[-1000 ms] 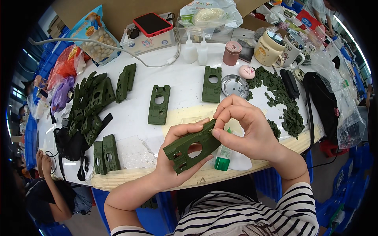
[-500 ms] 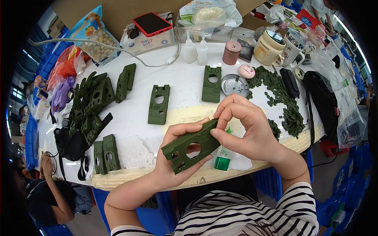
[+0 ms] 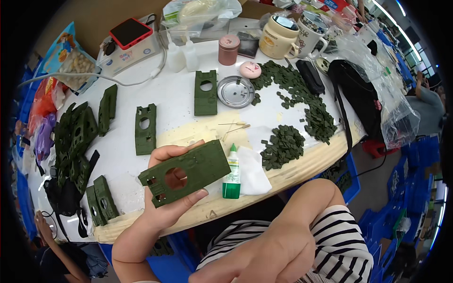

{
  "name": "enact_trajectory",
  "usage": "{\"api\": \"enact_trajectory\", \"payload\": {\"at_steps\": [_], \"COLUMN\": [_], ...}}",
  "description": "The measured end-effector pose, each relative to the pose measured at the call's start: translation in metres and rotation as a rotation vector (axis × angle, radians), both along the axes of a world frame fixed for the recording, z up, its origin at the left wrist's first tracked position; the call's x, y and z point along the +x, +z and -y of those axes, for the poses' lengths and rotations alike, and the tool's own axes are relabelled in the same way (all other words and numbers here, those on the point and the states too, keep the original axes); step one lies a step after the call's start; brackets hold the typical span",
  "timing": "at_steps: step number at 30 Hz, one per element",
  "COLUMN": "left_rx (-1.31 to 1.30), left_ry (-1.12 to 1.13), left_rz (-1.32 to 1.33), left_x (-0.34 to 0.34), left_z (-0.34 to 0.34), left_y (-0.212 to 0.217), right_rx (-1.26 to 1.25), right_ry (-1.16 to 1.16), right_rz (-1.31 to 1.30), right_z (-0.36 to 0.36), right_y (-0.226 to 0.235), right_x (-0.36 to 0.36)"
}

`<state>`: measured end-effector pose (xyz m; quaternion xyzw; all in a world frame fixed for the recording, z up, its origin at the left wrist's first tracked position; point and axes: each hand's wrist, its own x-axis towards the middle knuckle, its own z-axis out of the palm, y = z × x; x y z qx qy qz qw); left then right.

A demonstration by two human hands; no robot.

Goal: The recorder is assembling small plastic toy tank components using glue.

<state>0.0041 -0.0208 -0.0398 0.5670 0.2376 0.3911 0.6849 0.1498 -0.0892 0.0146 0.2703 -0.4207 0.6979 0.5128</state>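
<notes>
A dark green plastic tank hull part (image 3: 203,165) with a large round hole lies tilted across my left hand (image 3: 165,207). My left fingers and thumb grip it by its long edges, above the table's front edge. My right hand (image 3: 266,257) is close in front of me at the lower edge, away from the part; its fingertips run out of the picture, so whether it holds something is hidden. Beside the held part stands a green-and-white glue bottle (image 3: 231,174) next to a white cloth (image 3: 252,172). Two thin-tipped sticks (image 3: 236,126) lie behind it.
More green hull parts stand at centre (image 3: 205,93) and left (image 3: 145,128), with a heap of them (image 3: 75,137) further left. Small green pieces (image 3: 283,146) lie piled at right near a round metal lid (image 3: 236,92). Mugs (image 3: 279,37) and a black bag (image 3: 356,89) sit beyond.
My right hand has left the hull part and come back toward me to the lower edge. The view has shifted right; my left hand still holds the part.
</notes>
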Motion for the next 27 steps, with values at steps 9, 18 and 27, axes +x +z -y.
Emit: {"api": "enact_trajectory", "payload": {"at_steps": [9,18,27], "left_rx": [0.089,0.074,0.098], "left_ry": [-0.031,-0.054,-0.087], "left_rz": [-0.044,-0.063,-0.043], "left_x": [-0.002,-0.003,-0.001], "left_z": [0.003,0.004,0.002], "left_y": [0.001,0.001,0.002], "right_rx": [-0.083,-0.040,0.215], "right_ry": [0.147,0.081,-0.055], "right_rz": [-0.101,-0.091,0.232], "right_z": [0.013,0.009,-0.009], "right_y": [0.002,0.002,0.004], "right_x": [-0.019,-0.014,0.018]}}
